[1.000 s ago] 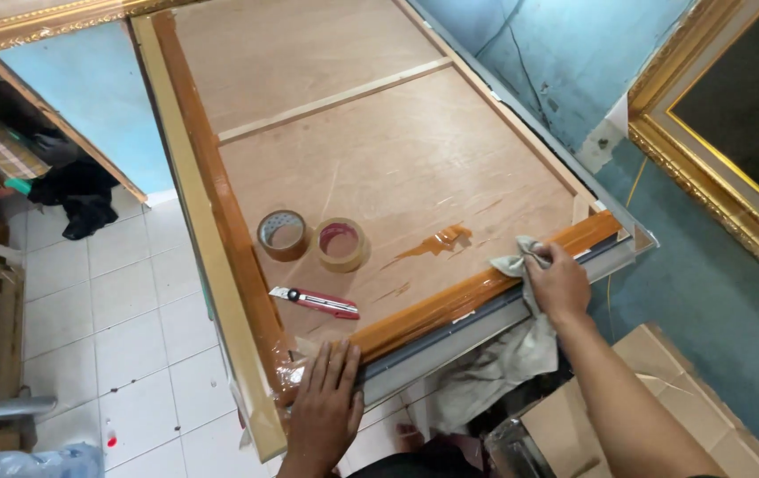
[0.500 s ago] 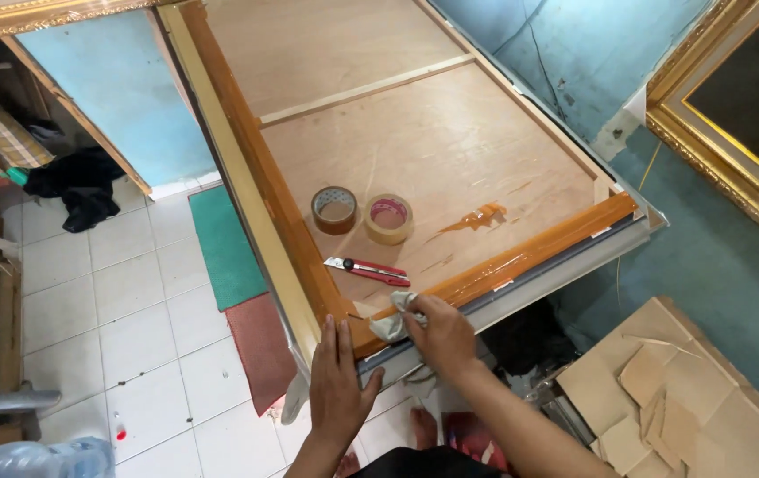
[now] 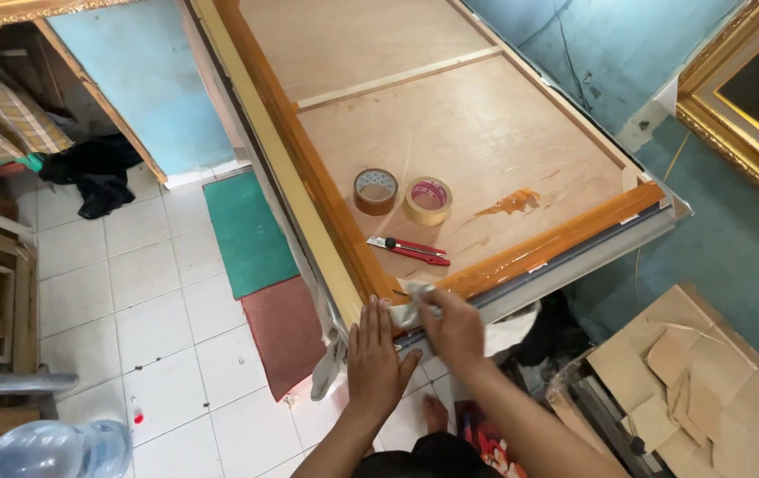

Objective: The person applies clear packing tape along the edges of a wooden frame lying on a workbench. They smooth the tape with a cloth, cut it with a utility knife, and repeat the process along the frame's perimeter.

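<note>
A large picture frame (image 3: 539,248) lies face down, its plywood back (image 3: 459,133) up, with orange-brown wooden edges. At its near corner my right hand (image 3: 452,329) is closed on a pale cloth (image 3: 411,299), pressing it onto the frame's edge. Beside it, my left hand (image 3: 374,354) lies flat with fingers spread against the same corner. On the plywood a little beyond my hands lie a red utility knife (image 3: 408,250) and two rolls of brown tape (image 3: 376,191) (image 3: 427,201). An orange smear (image 3: 511,202) marks the board.
White tiled floor with a green mat (image 3: 245,232) and a red-brown mat (image 3: 284,329) lies to the left. Cardboard scraps (image 3: 689,381) sit at the right. A gilded frame (image 3: 743,115) leans on the blue wall. A water bottle (image 3: 52,450) is at bottom left.
My right hand has slid the cloth along the near edge from the right corner to the left corner, beside my left hand. The view has shifted with it.
</note>
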